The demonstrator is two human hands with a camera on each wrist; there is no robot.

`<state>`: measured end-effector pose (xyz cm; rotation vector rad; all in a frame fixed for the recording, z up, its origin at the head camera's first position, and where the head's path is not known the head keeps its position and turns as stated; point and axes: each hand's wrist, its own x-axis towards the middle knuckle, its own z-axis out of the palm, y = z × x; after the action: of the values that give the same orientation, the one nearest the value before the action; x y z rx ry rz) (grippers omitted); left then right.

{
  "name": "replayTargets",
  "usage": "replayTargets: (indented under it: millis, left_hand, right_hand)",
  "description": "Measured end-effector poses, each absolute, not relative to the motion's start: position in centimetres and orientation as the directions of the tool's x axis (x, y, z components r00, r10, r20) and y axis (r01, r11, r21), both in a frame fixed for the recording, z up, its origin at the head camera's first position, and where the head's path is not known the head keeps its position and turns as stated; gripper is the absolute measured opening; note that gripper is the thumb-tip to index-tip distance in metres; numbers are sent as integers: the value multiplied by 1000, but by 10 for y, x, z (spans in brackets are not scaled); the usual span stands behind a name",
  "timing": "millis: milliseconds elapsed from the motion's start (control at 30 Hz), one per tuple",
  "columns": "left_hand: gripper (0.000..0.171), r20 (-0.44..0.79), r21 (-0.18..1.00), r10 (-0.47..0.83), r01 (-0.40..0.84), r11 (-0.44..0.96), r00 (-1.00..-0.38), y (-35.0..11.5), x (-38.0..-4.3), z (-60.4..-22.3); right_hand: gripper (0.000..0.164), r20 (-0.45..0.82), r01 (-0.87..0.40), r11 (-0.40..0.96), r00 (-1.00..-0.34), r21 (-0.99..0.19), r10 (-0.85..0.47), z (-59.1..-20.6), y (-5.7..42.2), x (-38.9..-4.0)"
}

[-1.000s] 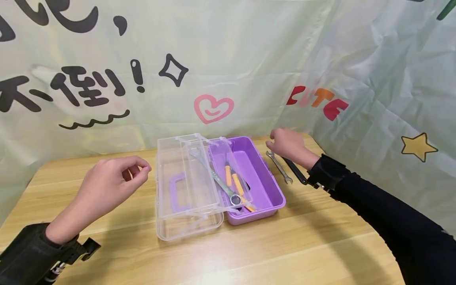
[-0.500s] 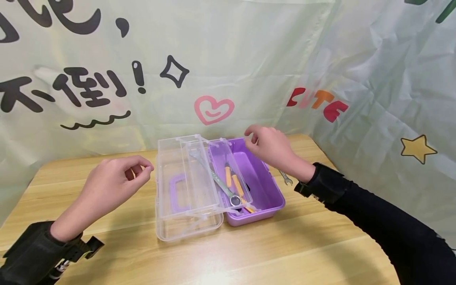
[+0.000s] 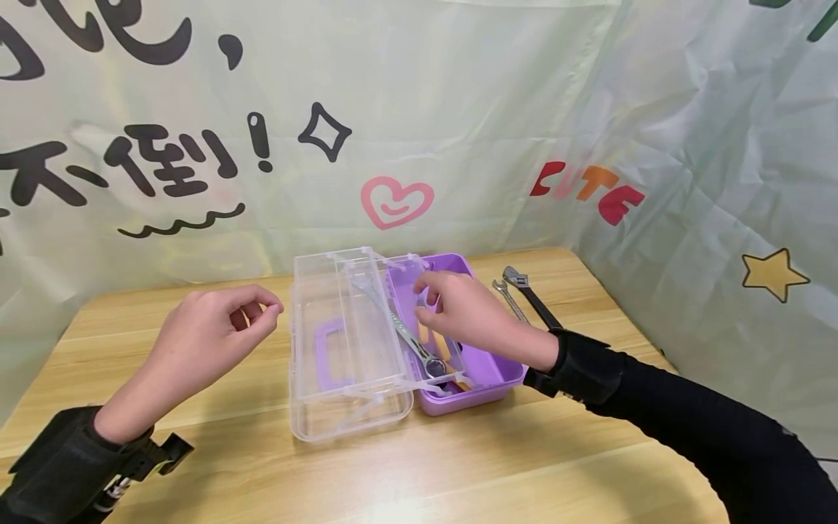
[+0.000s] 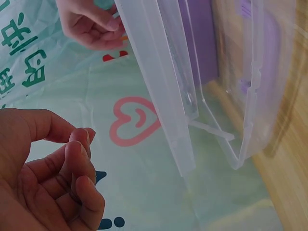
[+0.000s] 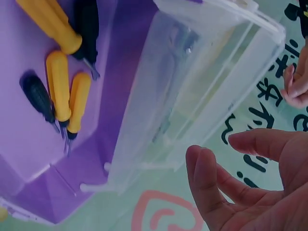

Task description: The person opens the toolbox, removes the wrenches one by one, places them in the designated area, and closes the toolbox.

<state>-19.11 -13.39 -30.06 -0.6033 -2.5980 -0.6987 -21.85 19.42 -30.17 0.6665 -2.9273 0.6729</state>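
Observation:
My right hand [image 3: 468,309] hovers over the open purple toolbox [image 3: 425,404], near the clear tray [image 3: 356,327] raised on its hinge arms. In the right wrist view that hand [image 5: 250,187] holds nothing, thumb and fingers apart. A large combination wrench [image 3: 415,346] lies in the tray. Screwdrivers with yellow handles [image 5: 58,84] and black handles [image 5: 36,96] lie in the bottom of the box. Left of the toolbox, my left hand [image 3: 203,338] hangs in the air, fingers loosely curled, with nothing in it in the left wrist view.
Right of the box, a small wrench [image 3: 509,300] and an adjustable wrench [image 3: 530,295] lie on the wooden table [image 3: 393,473], partly behind the right forearm. The clear lid [image 3: 308,429] with its purple handle [image 3: 321,356] rests opened to the left. A printed curtain [image 3: 471,109] stands behind.
My right hand has moved left from above the loose wrenches to over the toolbox, uncovering the adjustable wrench's head. The left hand has stayed nearly still.

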Motion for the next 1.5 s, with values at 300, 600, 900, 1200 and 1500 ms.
replayTargets:
  millis: [300, 600, 900, 1200, 1500]
  left_hand:
    - [12, 446, 384, 306, 489, 783, -841, -135, -190, -301]
    - [13, 456, 384, 307, 496, 779, -835, -135, -190, -302]
    - [13, 439, 389, 313, 492, 779, -842, -134, -190, -301]
    - [14, 456, 382, 308, 496, 779, -835, -136, -191, -302]
    - [13, 454, 385, 309, 497, 778, -836, -138, -191, -303]
  right_hand:
    - [23, 94, -425, 820, -901, -383, -423, -322, 191, -218]
    - [20, 31, -414, 862, -905, -294, -424, -333, 186, -216]
    - [26, -18, -376, 904, -922, -203, -387, -335, 177, -215]
    - [54, -36, -320, 919, -941, -232, -337, -335, 169, -221]
    - [53, -90, -256, 921, -952, -295, -293, -331, 166, -230]
